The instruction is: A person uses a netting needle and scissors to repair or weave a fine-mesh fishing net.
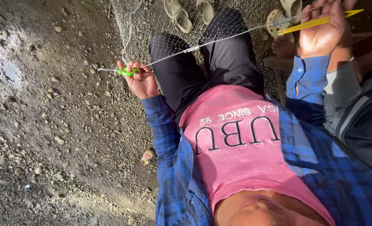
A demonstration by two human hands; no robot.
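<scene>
Head view: best to keep the net cord (194, 48) taut and level, I'd say. My left hand (142, 81), at the cord's lower end, is closed on the green scissors (125, 71) and pinches the cord. My right hand (322, 31), at the cord's upper end, has a half-open palm with fingers curled round the yellow netting needle (320, 21). The fishing net (173, 25) hangs off the cord.
</scene>
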